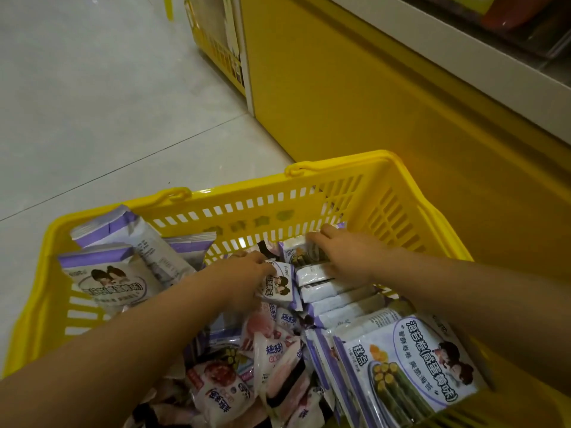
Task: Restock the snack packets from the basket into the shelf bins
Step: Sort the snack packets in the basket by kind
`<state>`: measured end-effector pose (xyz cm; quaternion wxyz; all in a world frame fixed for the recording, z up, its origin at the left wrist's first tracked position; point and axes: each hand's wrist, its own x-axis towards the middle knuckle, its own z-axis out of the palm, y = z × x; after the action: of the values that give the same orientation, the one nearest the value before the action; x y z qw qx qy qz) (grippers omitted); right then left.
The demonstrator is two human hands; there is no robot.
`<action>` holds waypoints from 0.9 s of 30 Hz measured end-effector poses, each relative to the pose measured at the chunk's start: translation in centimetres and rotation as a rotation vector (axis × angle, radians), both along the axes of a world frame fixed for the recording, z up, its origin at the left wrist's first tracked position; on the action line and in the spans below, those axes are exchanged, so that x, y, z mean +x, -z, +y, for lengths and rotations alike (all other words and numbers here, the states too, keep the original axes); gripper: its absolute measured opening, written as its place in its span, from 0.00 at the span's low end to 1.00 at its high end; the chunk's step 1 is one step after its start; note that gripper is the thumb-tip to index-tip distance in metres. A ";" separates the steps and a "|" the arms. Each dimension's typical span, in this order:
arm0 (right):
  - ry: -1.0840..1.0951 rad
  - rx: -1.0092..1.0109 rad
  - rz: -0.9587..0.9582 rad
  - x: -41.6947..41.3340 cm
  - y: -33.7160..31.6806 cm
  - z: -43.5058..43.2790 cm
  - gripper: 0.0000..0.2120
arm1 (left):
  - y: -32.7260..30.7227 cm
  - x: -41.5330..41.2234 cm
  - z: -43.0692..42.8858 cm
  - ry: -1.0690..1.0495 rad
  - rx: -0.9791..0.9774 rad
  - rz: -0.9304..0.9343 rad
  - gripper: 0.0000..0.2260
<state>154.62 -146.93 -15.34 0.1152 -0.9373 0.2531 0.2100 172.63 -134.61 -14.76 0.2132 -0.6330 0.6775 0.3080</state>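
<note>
**Basket:** The yellow basket (pixel 340 162) stood on the floor (pixel 92 103), just beside the yellow shelf base (pixel 370 103). Both hands were inside it.

**Left hand:** The left hand (pixel 244 273) pinched a small packet (pixel 278 287), purple and white, with its fingers curled round the packet's left edge. The packet was upright and near the basket's middle.

**Right hand:** The right hand (pixel 349 254) gripped the far end of a row (pixel 336 299) of packets standing on edge along the right side. Its fingers were curled over the top of the row and its thumb was against the near face.

**Other stock:** Large packets (pixel 114 282) leaned in the left corner. Another large one (pixel 411 359) stood at the front of the row. Pink packets (pixel 222 384) lay loose at the near side.

**Bins:** A clear bin (pixel 540 35) was partly in view on the shelf above. Its contents could not be made out.
</note>
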 end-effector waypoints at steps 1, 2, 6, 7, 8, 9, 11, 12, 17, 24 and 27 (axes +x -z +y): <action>-0.009 -0.021 0.002 -0.1 0.3 0.0 0.29 | 0.1 0.2 0.0 -0.021 0.008 0.020 0.30; -0.012 -0.043 0.005 0.0 0.3 -0.2 0.28 | 0.2 0.4 -0.1 -0.031 0.015 0.034 0.29; -0.054 -0.099 0.028 0.5 0.0 -0.9 0.29 | 0.4 0.7 -0.2 -0.004 0.054 0.014 0.32; -0.067 -0.098 0.034 0.7 0.0 -0.8 0.29 | 0.6 0.8 -0.1 0.018 0.049 -0.008 0.33; -0.069 -0.089 0.039 0.8 0.0 -0.7 0.30 | 0.8 0.8 0.0 0.043 0.031 -0.031 0.34; -0.072 -0.075 0.049 0.9 0.1 -0.7 0.32 | 1.0 0.9 0.1 0.061 0.004 -0.052 0.34; -0.121 -0.069 0.098 1.1 0.1 -0.6 0.34 | 1.2 0.8 0.3 0.069 -0.037 -0.082 0.34; -0.150 -0.071 0.129 1.1 0.1 -0.6 0.33 | 1.1 0.7 0.3 0.069 -0.050 -0.088 0.33; -0.169 -0.075 0.202 0.4 0.0 -0.5 0.23 | -1.0 1.1 0.2 -0.050 -0.157 -0.125 0.22; -0.162 0.003 0.272 -1.4 -0.7 -0.3 0.27 | -5.7 0.4 0.4 -0.141 -0.362 -0.141 0.19; -0.145 0.057 0.306 -2.4 -1.2 0.1 0.31 | -7.0 -0.1 0.0 -0.165 -0.434 -0.160 0.18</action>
<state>152.21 -146.81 -14.17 0.0865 -0.9065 0.1934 0.3651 172.48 -134.65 -7.78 0.0994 -0.7393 0.6549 0.1207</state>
